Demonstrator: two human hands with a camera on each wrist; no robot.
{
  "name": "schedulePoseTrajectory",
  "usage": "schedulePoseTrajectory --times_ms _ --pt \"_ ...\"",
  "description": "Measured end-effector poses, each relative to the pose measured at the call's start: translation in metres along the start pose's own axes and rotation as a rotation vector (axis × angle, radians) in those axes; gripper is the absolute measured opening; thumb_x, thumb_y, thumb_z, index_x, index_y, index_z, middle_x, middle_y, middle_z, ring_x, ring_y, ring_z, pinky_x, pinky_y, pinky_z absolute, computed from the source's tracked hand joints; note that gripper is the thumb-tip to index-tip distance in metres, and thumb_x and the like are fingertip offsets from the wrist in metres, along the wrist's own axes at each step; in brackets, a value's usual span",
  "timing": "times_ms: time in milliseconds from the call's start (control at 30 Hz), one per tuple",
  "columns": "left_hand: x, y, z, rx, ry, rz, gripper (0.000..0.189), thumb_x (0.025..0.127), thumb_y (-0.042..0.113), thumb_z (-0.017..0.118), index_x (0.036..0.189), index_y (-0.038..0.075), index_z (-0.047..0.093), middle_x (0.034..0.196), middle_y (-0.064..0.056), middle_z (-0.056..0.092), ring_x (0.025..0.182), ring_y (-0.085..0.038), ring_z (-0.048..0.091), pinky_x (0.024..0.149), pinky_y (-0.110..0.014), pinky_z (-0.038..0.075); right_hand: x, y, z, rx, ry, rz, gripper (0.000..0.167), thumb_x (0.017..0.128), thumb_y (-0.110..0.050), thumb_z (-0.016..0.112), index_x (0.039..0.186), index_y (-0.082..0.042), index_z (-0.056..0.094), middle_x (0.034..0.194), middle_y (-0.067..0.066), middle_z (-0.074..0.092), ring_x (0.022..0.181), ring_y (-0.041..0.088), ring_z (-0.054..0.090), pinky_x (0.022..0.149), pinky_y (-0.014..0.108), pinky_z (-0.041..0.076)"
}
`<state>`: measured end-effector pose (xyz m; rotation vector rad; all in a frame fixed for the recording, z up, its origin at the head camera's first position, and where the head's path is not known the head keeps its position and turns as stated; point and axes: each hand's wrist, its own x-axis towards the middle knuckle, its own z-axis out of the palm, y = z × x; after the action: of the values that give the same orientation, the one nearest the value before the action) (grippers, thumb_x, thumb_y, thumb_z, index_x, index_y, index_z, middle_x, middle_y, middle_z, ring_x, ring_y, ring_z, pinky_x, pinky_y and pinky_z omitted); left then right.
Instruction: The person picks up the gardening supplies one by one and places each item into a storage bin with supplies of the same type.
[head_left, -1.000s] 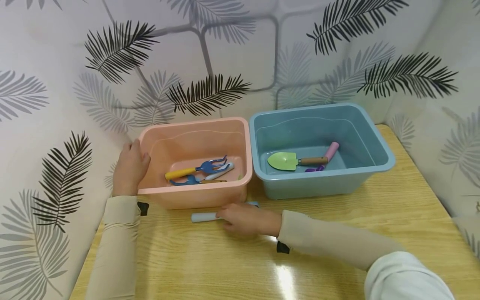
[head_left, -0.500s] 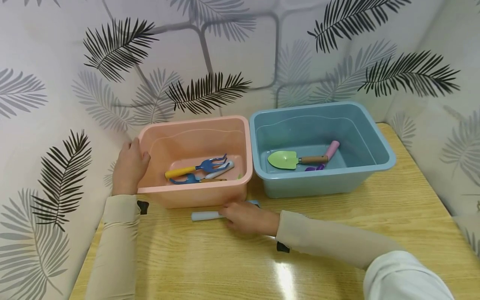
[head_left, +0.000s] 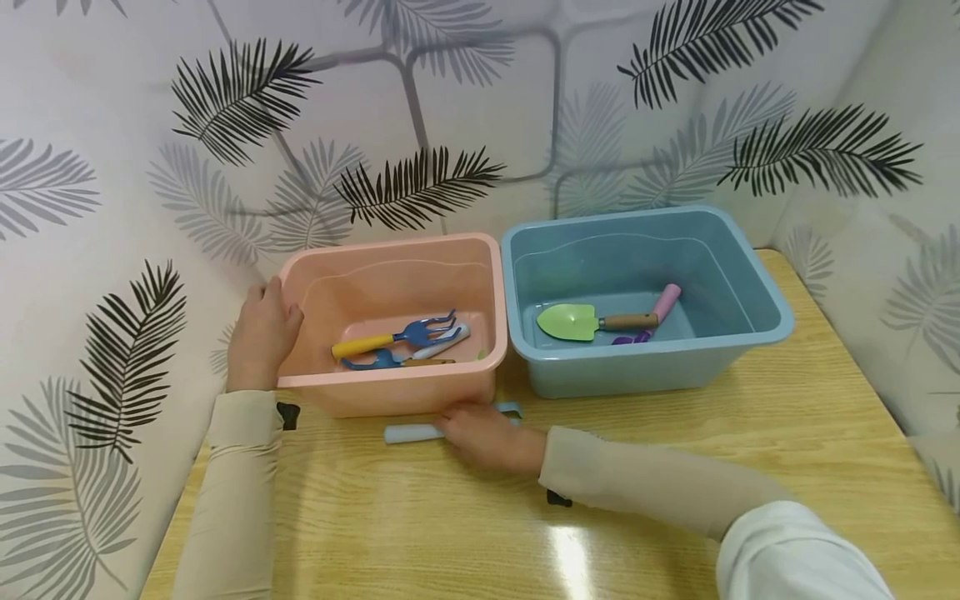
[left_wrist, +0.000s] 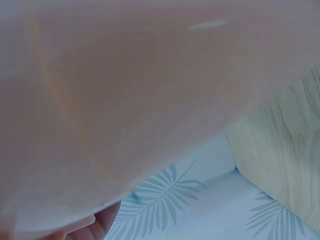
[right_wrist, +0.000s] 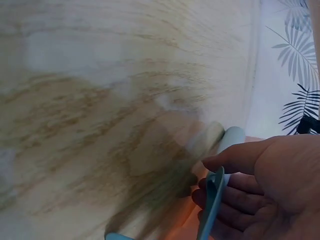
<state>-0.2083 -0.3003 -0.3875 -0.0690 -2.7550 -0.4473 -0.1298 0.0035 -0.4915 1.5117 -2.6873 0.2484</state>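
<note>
A peach-pink plastic tub [head_left: 390, 395] stands on the table, and my left hand [head_left: 258, 342] grips its left rim. In the left wrist view the tub's wall [left_wrist: 150, 100] fills most of the picture, with only a few fingers [left_wrist: 102, 220] showing at the rim. In front of the tub lies a light blue garden hand rake [head_left: 408, 433]. My right hand [head_left: 487, 439] holds it near the middle, its handle pointing left and curved prongs to the right. The right wrist view shows thumb and curled fingers around the rake [right_wrist: 212, 207]; part of it is hidden by the hand.
Inside the pink tub are a blue hand fork [head_left: 423, 333] with a yellow handle and several other tools. Close on the right stands a blue tub [head_left: 630, 367] with a green trowel [head_left: 567, 322] and a pink-handled purple tool [head_left: 666, 302]. A leaf-patterned backdrop [head_left: 480, 108] borders the wooden table [head_left: 420, 525].
My right hand has shifted slightly left along the rake, so more of the prongs shows beside it. My left hand stays on the tub's rim.
</note>
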Motion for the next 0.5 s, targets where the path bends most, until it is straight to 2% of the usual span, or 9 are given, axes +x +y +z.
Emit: schedulePoseTrajectory --times_ms 133,300,500 --pt "0.0 -0.001 0.0 0.003 -0.002 -0.007 0.043 0.089 0.009 0.049 0.124 -0.014 0.041 0.106 -0.035 0.045 0.093 -0.051 0.049 0.08 -0.06 0.039 0.002 -0.002 0.005 -0.026 0.014 0.013 0.016 0.087 -0.01 0.056 0.101 -0.01 0.063 0.097 0.0 0.06 0.088 0.013 0.056 0.077 0.026 0.047" --pt "0.001 -0.002 0.002 0.007 -0.007 -0.012 0.044 0.089 0.01 0.049 0.125 -0.014 0.041 0.108 -0.035 0.045 0.094 -0.051 0.049 0.08 -0.06 0.039 0.003 -0.002 0.011 -0.032 -0.001 0.032 0.015 0.088 -0.01 0.054 0.1 -0.012 0.063 0.097 -0.002 0.059 0.086 0.012 0.057 0.072 0.025 0.047" --pt "0.001 -0.003 0.003 0.011 -0.008 -0.008 0.044 0.089 0.01 0.049 0.124 -0.014 0.041 0.107 -0.035 0.045 0.093 -0.051 0.049 0.079 -0.061 0.039 0.004 -0.001 0.013 -0.01 -0.015 0.037 0.016 0.086 -0.009 0.055 0.101 -0.013 0.063 0.099 -0.001 0.056 0.086 0.012 0.056 0.072 0.025 0.047"
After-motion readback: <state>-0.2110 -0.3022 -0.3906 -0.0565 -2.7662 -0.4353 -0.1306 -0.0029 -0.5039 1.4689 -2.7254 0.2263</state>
